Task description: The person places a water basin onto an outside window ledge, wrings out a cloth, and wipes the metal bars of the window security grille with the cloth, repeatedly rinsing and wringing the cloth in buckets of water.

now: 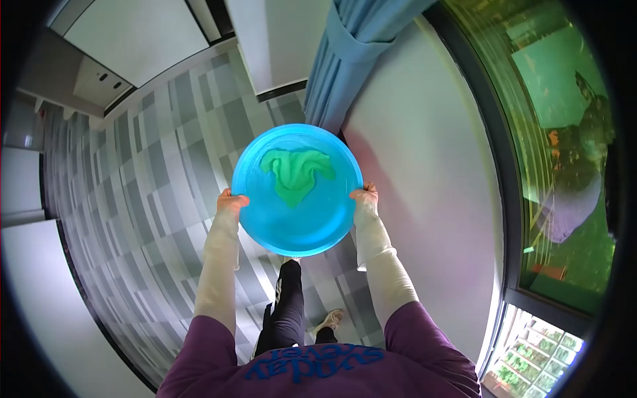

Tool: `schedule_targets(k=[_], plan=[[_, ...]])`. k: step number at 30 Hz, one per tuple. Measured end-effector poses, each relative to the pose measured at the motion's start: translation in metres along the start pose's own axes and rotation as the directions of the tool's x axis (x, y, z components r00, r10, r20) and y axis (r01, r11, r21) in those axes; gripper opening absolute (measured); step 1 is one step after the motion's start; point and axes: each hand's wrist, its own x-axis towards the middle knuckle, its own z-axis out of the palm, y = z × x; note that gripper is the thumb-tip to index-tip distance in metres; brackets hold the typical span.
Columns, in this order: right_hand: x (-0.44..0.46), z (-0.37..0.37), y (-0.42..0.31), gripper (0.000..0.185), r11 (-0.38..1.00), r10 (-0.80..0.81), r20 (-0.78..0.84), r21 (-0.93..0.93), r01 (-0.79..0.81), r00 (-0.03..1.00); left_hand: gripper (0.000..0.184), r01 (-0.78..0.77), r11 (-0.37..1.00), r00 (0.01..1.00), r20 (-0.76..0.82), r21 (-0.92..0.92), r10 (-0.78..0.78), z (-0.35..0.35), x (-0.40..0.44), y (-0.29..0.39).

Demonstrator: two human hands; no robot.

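A round blue basin (292, 232) is held out in front of my body, above the floor. Inside it lies a crumpled green cloth (296, 174), toward the far side; there seems to be water around it. My left hand (231, 200) is closed on the basin's left rim, thumb over the edge. On the opposite rim, my right hand (365, 194) grips in the same way. The fingers under the basin are mostly hidden on both sides.
Grey patterned flooring (159, 192) spreads ahead and left. A blue curtain (348, 60) hangs just beyond the basin. Along the right runs a white wall (424, 172) with a dark-framed window (564, 132). White cabinets (46, 285) line the left side.
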Motion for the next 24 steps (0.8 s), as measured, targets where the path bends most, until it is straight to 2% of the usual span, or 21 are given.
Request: schedule_targets(k=[1, 2, 4, 5, 7, 8, 9, 11, 12, 14, 15, 17, 18, 21, 22, 23, 24], plan=[[-0.003, -0.010, 0.006, 0.022, 1.000, 0.005, -0.037, 0.029, -0.004, 0.999, 0.039, 0.019, 0.999, 0.999, 0.031, -0.043, -0.018, 0.001, -0.003, -0.004], [-0.020, -0.017, 0.003, 0.025, 0.988, -0.017, -0.006, 0.153, 0.017, 1.000, 0.040, 0.047, 0.996, 0.997, 0.060, -0.076, -0.043, -0.005, -0.012, -0.009], [-0.047, -0.028, 0.004, 0.026, 0.949, 0.035, -0.015, 0.315, -0.029, 0.999, 0.039, -0.112, 0.990, 0.984, 0.131, -0.091, 0.123, -0.004, -0.027, -0.018], [-0.061, -0.041, 0.000, 0.026, 0.917, 0.036, -0.054, 0.400, -0.011, 0.998, 0.039, -0.119, 0.984, 0.979, 0.151, -0.129, 0.138, 0.003, -0.042, -0.015], [-0.093, -0.066, -0.021, 0.030, 0.978, 0.099, -0.198, 0.202, -0.058, 0.975, 0.037, -0.143, 0.977, 0.957, 0.231, -0.160, 0.178, 0.007, -0.063, -0.019], [-0.103, -0.081, -0.013, 0.032, 0.976, 0.143, -0.221, 0.194, -0.101, 0.965, 0.036, -0.190, 0.981, 0.949, 0.246, -0.048, 0.196, 0.012, -0.080, -0.008], [-0.118, -0.097, -0.004, 0.033, 0.969, 0.197, -0.228, 0.194, -0.153, 0.954, 0.036, -0.203, 0.975, 0.933, 0.284, -0.086, 0.219, 0.006, -0.092, -0.005], [-0.179, -0.127, -0.024, 0.034, 0.944, 0.216, -0.240, 0.298, -0.140, 0.947, 0.034, -0.237, 0.971, 0.913, 0.342, 0.004, 0.222, 0.007, -0.131, 0.018], [-0.205, -0.148, -0.025, 0.025, 0.952, 0.233, -0.240, 0.256, -0.170, 0.943, 0.032, -0.246, 0.969, 0.890, 0.401, 0.018, 0.219, 0.013, -0.149, 0.019], [-0.277, -0.198, -0.055, 0.022, 0.965, 0.109, -0.265, 0.261, -0.038, 0.958, 0.028, -0.280, 0.960, 0.847, 0.479, 0.030, 0.232, 0.027, -0.192, 0.017], [-0.310, -0.225, -0.056, 0.020, 0.967, 0.044, -0.267, 0.253, 0.027, 0.963, 0.033, -0.286, 0.954, 0.855, 0.473, 0.089, 0.212, 0.037, -0.216, 0.014], [-0.358, -0.265, -0.043, 0.015, 0.810, 0.039, -0.262, 0.573, 0.123, 0.964, 0.035, -0.217, 0.972, 0.852, 0.505, 0.092, 0.142, 0.050, -0.279, 0.018], [-0.382, -0.294, -0.041, 0.017, 0.779, 0.071, -0.257, 0.617, 0.107, 0.964, 0.035, -0.229, 0.967, 0.814, 0.567, 0.109, 0.129, 0.062, -0.308, 0.016], [-0.454, -0.370, -0.044, 0.017, 0.683, -0.052, -0.316, 0.681, 0.265, 0.947, 0.036, -0.206, 0.965, 0.704, 0.710, 0.162, 0.031, 0.102, -0.410, 0.010], [-0.483, -0.397, -0.062, 0.021, 0.727, 0.023, -0.340, 0.651, 0.218, 0.940, 0.037, -0.168, 0.969, 0.673, 0.739, 0.182, -0.022, 0.121, -0.461, 0.009], [-0.504, -0.418, -0.065, 0.025, 0.704, -0.036, -0.350, 0.656, 0.272, 0.936, 0.038, -0.119, 0.972, 0.641, 0.763, 0.200, -0.079, 0.133, -0.495, 0.015], [-0.526, -0.444, -0.075, 0.029, 0.743, -0.032, -0.382, 0.609, 0.278, 0.924, 0.039, -0.090, 0.966, 0.575, 0.805, 0.242, -0.149, 0.146, -0.510, 0.008]])
